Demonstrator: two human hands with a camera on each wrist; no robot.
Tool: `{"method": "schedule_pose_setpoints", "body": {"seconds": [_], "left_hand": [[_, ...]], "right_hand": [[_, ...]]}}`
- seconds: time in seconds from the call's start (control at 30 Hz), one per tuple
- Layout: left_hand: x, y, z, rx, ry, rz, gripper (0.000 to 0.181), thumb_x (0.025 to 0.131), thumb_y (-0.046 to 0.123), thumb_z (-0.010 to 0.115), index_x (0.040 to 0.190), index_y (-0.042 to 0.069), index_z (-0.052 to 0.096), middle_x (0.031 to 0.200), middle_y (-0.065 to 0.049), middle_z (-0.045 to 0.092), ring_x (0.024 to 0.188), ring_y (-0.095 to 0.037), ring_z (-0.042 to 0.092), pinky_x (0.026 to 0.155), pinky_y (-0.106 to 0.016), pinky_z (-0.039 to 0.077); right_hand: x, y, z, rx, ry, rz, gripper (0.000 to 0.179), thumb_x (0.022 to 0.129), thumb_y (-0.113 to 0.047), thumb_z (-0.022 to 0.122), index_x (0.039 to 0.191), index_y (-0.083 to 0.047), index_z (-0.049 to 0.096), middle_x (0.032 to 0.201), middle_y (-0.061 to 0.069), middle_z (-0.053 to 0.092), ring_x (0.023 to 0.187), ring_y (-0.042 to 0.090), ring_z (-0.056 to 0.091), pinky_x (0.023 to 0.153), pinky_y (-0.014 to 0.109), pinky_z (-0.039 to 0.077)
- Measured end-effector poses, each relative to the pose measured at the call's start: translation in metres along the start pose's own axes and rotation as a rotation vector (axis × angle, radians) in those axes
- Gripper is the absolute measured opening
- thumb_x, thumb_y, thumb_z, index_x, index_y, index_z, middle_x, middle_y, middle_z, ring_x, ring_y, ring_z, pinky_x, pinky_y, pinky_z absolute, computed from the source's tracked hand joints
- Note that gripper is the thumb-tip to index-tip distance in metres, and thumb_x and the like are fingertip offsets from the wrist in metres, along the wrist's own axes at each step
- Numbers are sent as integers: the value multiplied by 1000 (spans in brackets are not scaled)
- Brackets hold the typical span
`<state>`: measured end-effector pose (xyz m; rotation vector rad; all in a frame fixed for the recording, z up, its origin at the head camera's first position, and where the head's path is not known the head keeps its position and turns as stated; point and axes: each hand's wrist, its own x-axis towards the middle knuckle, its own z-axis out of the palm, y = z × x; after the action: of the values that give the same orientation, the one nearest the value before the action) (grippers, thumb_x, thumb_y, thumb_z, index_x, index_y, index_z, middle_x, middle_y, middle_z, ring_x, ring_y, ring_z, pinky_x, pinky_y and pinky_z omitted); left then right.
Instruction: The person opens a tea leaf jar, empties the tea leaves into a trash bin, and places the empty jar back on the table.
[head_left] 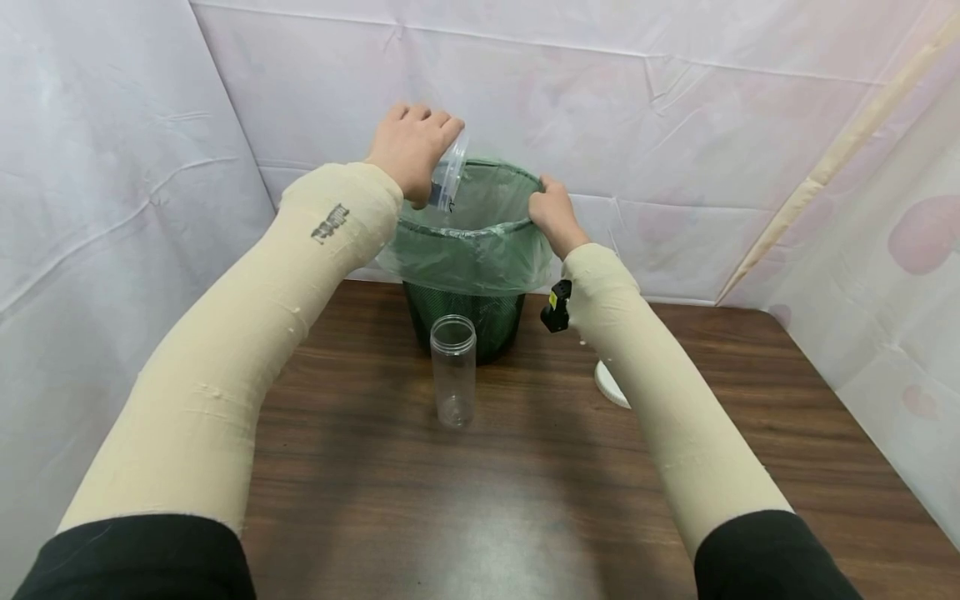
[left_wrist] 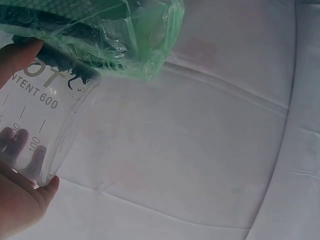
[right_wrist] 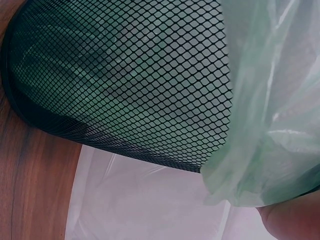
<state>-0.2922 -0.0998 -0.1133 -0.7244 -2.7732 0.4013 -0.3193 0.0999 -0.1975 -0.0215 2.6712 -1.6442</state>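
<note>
My left hand holds a clear measuring cup tilted over the mouth of a black mesh waste bin. Printed lettering and graduation marks show on the cup in the left wrist view, with dark stuff clinging inside near the bin side. A green translucent bag lines the bin and hangs over its rim. At the bin's right side, my right hand grips the rim through the bag. In the right wrist view, only part of that hand shows, beside the bag.
An uncapped clear bottle stands upright in front of the bin on the brown wooden table. A white lid lies to the right, partly hidden by my right forearm. Pale curtains hang behind and at both sides.
</note>
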Motion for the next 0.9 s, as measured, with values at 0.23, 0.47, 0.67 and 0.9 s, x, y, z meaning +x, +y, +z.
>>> {"method": "schedule_pose_setpoints", "body": {"seconds": [0.23, 0.47, 0.67, 0.9], "left_hand": [[0, 2, 0, 45, 2, 26, 102, 59, 2, 77, 146, 2, 24, 142, -20, 37, 130, -41, 30, 108, -52, 18], [-1, 4, 1, 93, 16, 70, 90, 64, -9, 65, 145, 2, 27, 143, -22, 35, 131, -42, 29, 110, -53, 15], [0, 5, 3, 155, 59, 96, 82, 69, -14, 56, 145, 2, 29, 142, -20, 38, 131, -41, 31, 111, -51, 15], [0, 7, 6, 277, 122, 152, 73, 76, -6, 63, 142, 3, 33, 138, -17, 42, 129, -39, 33, 110, -50, 18]], "right_hand": [[-1, -1, 1, 7, -3, -3, 59, 97, -2, 21, 154, -13, 9, 159, 0, 5, 144, 14, 2, 109, 23, 18], [0, -1, 1, 15, -9, -3, 60, 97, -1, 21, 154, -13, 9, 159, -1, 5, 144, 13, 2, 97, 26, 25], [0, -1, 1, 11, -7, 3, 59, 97, -2, 21, 154, -14, 9, 159, -1, 5, 144, 13, 2, 97, 26, 25], [1, 0, 1, 11, -8, 4, 58, 98, -4, 20, 154, -14, 9, 159, 0, 6, 144, 13, 3, 111, 25, 16]]}}
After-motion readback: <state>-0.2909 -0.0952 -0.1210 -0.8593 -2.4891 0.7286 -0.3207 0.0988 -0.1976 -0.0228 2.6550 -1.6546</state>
